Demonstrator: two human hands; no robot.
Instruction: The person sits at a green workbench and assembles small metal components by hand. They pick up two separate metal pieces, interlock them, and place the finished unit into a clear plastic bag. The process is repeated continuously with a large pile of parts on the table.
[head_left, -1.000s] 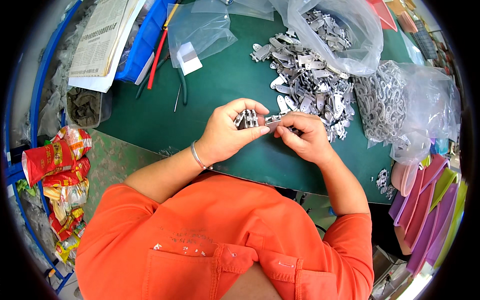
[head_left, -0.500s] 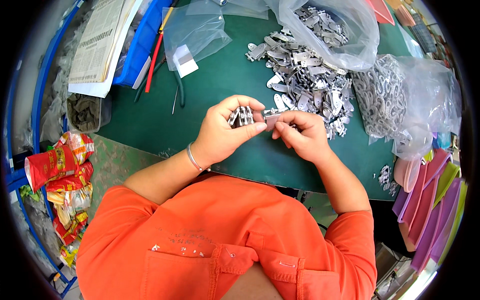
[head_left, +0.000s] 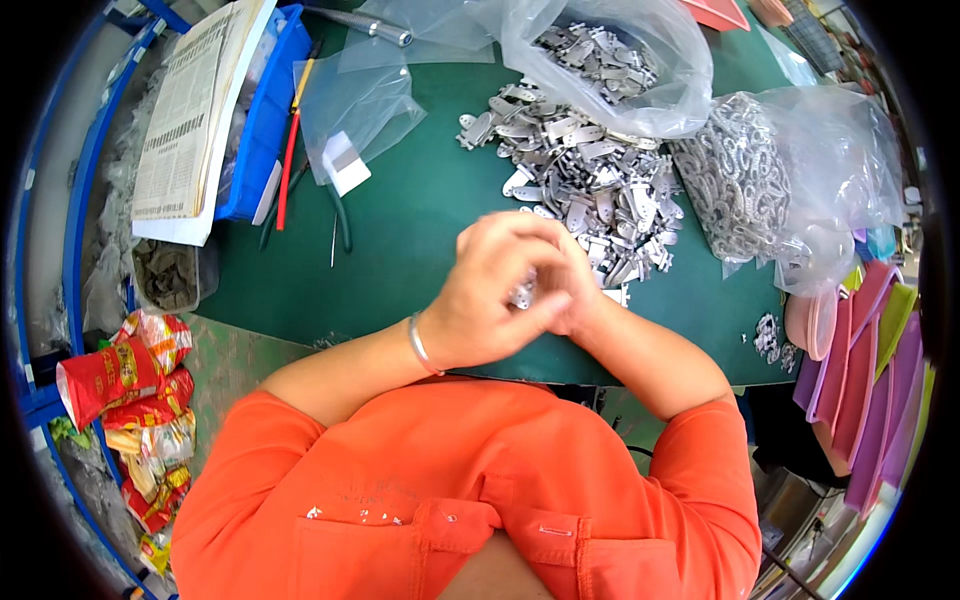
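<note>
Two hands are meeting in my head view, blurred, above the near side of the green table. The left hand is curling around some small metal pieces; they are glinting in the gap by its thumb, too smeared for me to be counting or telling their shape. The right hand is overlapping it, its fingers mostly lying hidden, so I cannot tell whether it is gripping anything. Just beyond, a heap of metal plates is lying partly inside a clear bag, whose top the upper edge is cutting off. To the right, a bag of metal loops is resting. At far left, a newspaper is covering part of a blue bin, masking its contents.
</note>
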